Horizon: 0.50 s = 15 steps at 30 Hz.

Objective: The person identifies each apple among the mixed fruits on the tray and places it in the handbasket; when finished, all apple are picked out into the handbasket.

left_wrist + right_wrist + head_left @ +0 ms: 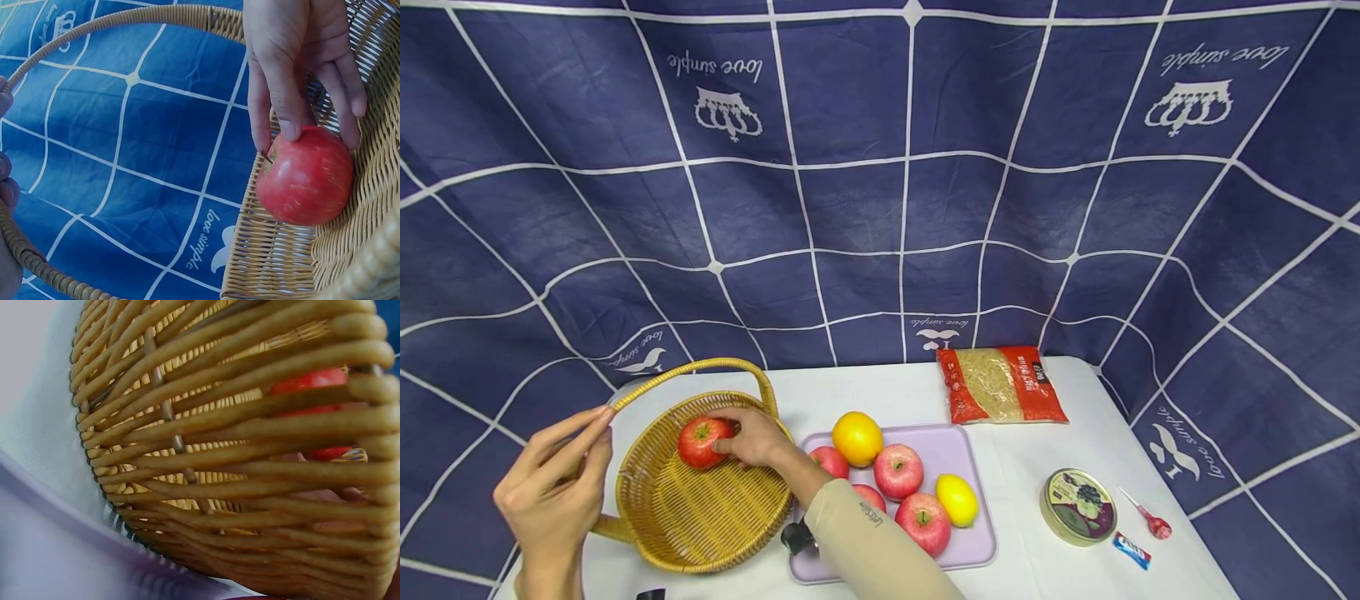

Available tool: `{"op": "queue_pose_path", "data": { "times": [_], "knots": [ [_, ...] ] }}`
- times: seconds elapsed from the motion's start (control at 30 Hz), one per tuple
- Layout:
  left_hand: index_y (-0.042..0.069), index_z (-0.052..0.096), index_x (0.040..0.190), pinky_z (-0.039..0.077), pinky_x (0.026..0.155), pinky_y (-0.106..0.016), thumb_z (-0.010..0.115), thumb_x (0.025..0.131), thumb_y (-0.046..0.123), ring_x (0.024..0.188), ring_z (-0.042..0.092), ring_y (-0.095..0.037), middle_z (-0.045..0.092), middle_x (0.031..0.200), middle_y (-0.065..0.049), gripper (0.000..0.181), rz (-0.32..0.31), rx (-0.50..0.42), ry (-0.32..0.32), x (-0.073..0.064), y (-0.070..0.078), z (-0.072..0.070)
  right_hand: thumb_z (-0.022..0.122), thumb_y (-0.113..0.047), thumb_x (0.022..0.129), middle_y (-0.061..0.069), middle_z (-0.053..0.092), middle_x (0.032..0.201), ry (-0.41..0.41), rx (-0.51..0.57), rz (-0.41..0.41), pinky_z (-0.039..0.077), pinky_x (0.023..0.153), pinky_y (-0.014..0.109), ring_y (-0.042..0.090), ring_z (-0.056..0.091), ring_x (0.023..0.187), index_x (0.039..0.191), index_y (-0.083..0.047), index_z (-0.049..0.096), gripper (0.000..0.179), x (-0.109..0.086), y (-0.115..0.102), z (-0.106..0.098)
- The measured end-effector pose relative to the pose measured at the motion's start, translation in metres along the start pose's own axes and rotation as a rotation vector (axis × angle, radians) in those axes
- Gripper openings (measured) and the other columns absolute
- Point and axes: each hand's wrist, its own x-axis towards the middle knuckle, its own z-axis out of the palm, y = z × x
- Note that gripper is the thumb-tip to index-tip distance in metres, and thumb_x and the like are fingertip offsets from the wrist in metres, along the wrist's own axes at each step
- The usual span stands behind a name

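Note:
A yellow wicker basket stands at the left of the table. My left hand pinches its arched handle between thumb and fingers. Inside the basket, my right hand holds a red apple by its side, near the far wall. In the left wrist view the right fingertips lie on the upper part of the apple, close to its stem. Woven strands of the basket wall fill the right wrist view and partly hide the apple.
Right of the basket, a lilac tray bears several apples, an orange and a lemon; the right forearm crosses over it. Farther right are a red food bag, a round tin, a lollipop and a small blue packet.

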Motion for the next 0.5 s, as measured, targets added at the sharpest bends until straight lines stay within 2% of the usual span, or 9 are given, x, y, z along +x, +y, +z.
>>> {"op": "queue_pose_path", "data": {
  "times": [0.07, 0.17, 0.23, 0.3, 0.37, 0.43, 0.5],
  "knots": [
    [-0.015, 0.074, 0.080, 0.042, 0.064, -0.001, 0.070, 0.077, -0.017, 0.070, 0.063, 0.003, 0.074, 0.090, -0.026, 0.006, -0.001, 0.001, 0.002, 0.000, -0.001, 0.000, 0.081, -0.017, 0.085, -0.010, 0.063, 0.112, 0.007, -0.028, -0.018, 0.057, 0.046, 0.028, 0.020, 0.065, 0.048, 0.127, -0.042, 0.066, 0.051, 0.000, 0.001, -0.001],
    [-0.015, 0.074, 0.079, 0.042, 0.064, -0.001, 0.069, 0.077, -0.017, 0.070, 0.064, 0.002, 0.074, 0.090, -0.026, 0.006, -0.006, -0.002, 0.003, 0.000, -0.001, 0.001, 0.081, -0.021, 0.085, -0.012, 0.063, 0.116, 0.018, -0.093, -0.061, 0.052, 0.041, 0.022, 0.013, 0.060, 0.043, 0.128, -0.043, 0.066, 0.051, 0.001, 0.002, -0.002],
    [-0.015, 0.074, 0.079, 0.043, 0.065, -0.001, 0.069, 0.077, -0.017, 0.071, 0.065, 0.002, 0.074, 0.090, -0.026, 0.006, -0.008, -0.002, 0.003, 0.000, 0.000, 0.002, 0.082, -0.024, 0.084, -0.013, 0.064, 0.118, 0.028, -0.162, -0.102, 0.051, 0.045, 0.018, 0.006, 0.058, 0.046, 0.129, -0.044, 0.065, 0.051, 0.002, 0.002, -0.004],
    [-0.016, 0.074, 0.079, 0.044, 0.066, -0.002, 0.069, 0.077, -0.017, 0.072, 0.065, 0.001, 0.074, 0.090, -0.026, 0.005, -0.010, -0.007, 0.005, 0.000, 0.001, 0.003, 0.082, -0.028, 0.084, -0.015, 0.064, 0.121, 0.039, -0.243, -0.149, 0.054, 0.062, 0.014, 0.000, 0.064, 0.066, 0.130, -0.043, 0.065, 0.052, 0.001, 0.001, -0.008],
    [-0.016, 0.074, 0.080, 0.045, 0.066, -0.002, 0.069, 0.077, -0.017, 0.072, 0.066, 0.001, 0.074, 0.090, -0.026, 0.005, -0.012, -0.013, 0.007, 0.000, 0.000, 0.003, 0.082, -0.032, 0.083, -0.016, 0.065, 0.124, 0.048, -0.322, -0.198, 0.051, 0.080, 0.011, -0.002, 0.065, 0.091, 0.132, -0.041, 0.064, 0.052, 0.001, 0.000, -0.012],
    [-0.016, 0.074, 0.079, 0.044, 0.065, -0.002, 0.069, 0.076, -0.017, 0.071, 0.065, 0.001, 0.074, 0.090, -0.026, 0.006, -0.012, -0.010, 0.011, -0.001, -0.002, 0.001, 0.081, -0.036, 0.083, -0.017, 0.066, 0.125, 0.049, -0.375, -0.240, 0.044, 0.093, 0.010, -0.003, 0.058, 0.112, 0.133, -0.040, 0.064, 0.053, 0.000, -0.002, -0.016],
    [-0.015, 0.074, 0.079, 0.042, 0.064, -0.002, 0.070, 0.076, -0.017, 0.069, 0.063, 0.001, 0.074, 0.089, -0.026, 0.006, -0.012, -0.009, 0.011, -0.002, -0.003, 0.000, 0.080, -0.038, 0.084, -0.017, 0.065, 0.127, 0.040, -0.409, -0.281, 0.040, 0.100, 0.010, -0.003, 0.054, 0.121, 0.135, -0.039, 0.063, 0.053, -0.001, -0.004, -0.020]
  ]
}}
